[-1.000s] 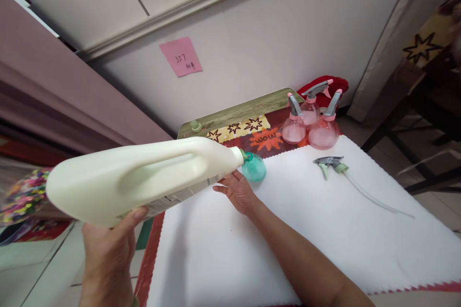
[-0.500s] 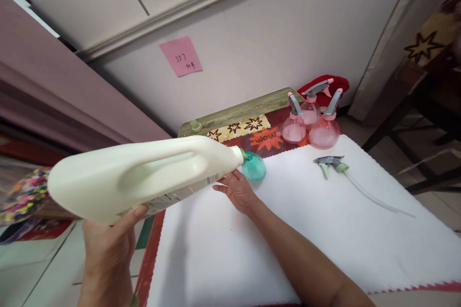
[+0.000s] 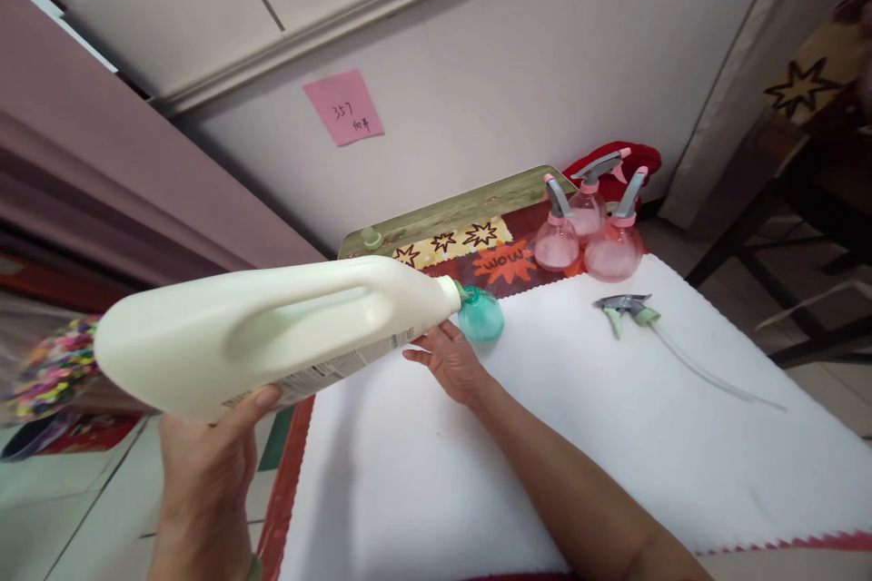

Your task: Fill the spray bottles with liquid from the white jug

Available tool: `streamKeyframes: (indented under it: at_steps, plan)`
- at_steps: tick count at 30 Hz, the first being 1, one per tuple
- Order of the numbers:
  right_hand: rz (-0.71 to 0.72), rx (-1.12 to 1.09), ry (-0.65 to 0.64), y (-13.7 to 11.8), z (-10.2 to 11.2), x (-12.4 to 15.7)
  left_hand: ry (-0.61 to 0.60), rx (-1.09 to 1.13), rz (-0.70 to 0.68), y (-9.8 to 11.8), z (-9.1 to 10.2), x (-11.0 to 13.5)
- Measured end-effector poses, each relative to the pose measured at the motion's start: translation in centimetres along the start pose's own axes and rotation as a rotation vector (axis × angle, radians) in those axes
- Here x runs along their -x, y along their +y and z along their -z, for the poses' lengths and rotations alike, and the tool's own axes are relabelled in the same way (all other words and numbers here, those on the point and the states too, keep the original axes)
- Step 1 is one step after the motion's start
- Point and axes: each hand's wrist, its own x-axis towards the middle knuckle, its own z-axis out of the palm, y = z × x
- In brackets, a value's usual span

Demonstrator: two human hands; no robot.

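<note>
A large pale-green laundry detergent bottle (image 3: 204,327) with a moulded handle is tipped almost level, its neck pointing right. My left hand (image 3: 211,463) grips it from below near the base, thumb on the labelled side. Under the neck, my right hand (image 3: 450,365) supports it, with some fingers hidden behind the bottle. The spout meets the mouth of a small round green spray bottle (image 3: 482,318), which stands without its top on the white table cover (image 3: 422,481). To the right lies a grey and green spray head (image 3: 630,309) with a long clear tube.
Three pink spray bottles (image 3: 613,252) with grey triggers stand at the table's back right. A small green cap (image 3: 371,238) sits on the back ledge. A pink note (image 3: 344,107) is on the wall. Colourful small pieces (image 3: 54,368) are at the left, and a dark stool (image 3: 783,263) is at the right.
Almost nothing differs. The detergent bottle's base has shifted very slightly right in view, while both hands keep their places.
</note>
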Motion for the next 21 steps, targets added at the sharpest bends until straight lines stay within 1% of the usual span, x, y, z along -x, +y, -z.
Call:
streamKeyframes:
  at_steps: [12,21]
  plan:
    - [0.001,-0.006,-0.010,0.15,0.13,-0.14,-0.018,0.024,-0.011,-0.38,0.47,-0.10]
    - [0.008,0.008,-0.023,0.10,0.19,-0.07,-0.029,0.013,-0.023,-0.31,0.44,-0.38]
